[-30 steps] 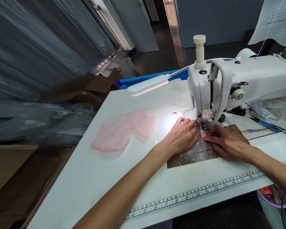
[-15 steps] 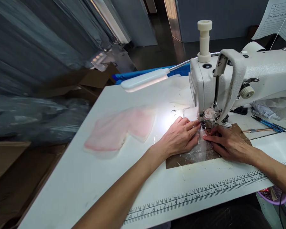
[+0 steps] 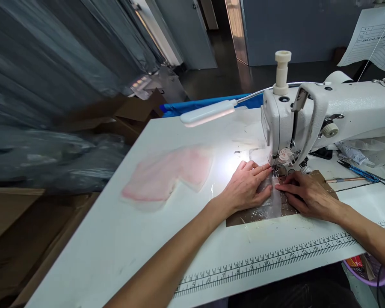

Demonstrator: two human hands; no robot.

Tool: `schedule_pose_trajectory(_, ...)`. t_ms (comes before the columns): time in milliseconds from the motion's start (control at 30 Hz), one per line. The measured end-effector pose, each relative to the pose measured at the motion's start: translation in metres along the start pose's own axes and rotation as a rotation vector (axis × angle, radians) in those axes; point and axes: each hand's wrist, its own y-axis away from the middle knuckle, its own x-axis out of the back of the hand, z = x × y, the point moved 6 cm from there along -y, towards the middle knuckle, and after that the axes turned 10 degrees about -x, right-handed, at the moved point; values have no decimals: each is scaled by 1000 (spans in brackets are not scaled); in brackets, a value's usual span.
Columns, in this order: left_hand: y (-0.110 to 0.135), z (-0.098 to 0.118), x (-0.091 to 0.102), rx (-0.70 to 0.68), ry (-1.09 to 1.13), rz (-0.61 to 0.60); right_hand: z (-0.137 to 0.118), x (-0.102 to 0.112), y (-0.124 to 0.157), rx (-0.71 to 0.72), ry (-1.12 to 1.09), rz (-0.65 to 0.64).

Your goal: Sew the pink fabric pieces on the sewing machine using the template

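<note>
A strip of sheer white fabric (image 3: 276, 204) runs under the presser foot (image 3: 278, 170) of a white sewing machine (image 3: 277, 122). My left hand (image 3: 247, 186) lies on the fabric just left of the foot, fingers stretched forward and thumb apart. On the right side of the strip, my right hand (image 3: 303, 194) has its fingers bent, with the fingertips closed at the fabric's edge. Beneath both hands is a brown plate (image 3: 240, 217) set in the table. A pale ribbon rosette (image 3: 285, 155) hangs on the machine head near the needle, which is hard to make out.
Pink sheer fabric pieces (image 3: 167, 173) lie on the white table (image 3: 141, 244) to the left. A lamp (image 3: 208, 113) lights the sewing spot. Blue-handled scissors (image 3: 362, 172) rest at the right. A printed ruler (image 3: 269, 266) follows the front edge; a purple basket (image 3: 368, 280) sits below.
The whole view has shifted slightly, with the machine lower and farther right in the picture. My left thumb has spread away from its fingers. Both hands remain beside the presser foot.
</note>
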Motion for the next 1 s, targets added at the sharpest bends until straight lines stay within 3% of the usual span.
schedule_pose_trajectory(467, 3, -5, -5, 21, 146, 43, 2, -4, 1, -30, 7, -52)
schedule_pose_trajectory(1000, 2, -1, -3, 26, 122, 26, 0, 0, 2, -2, 1, 1)
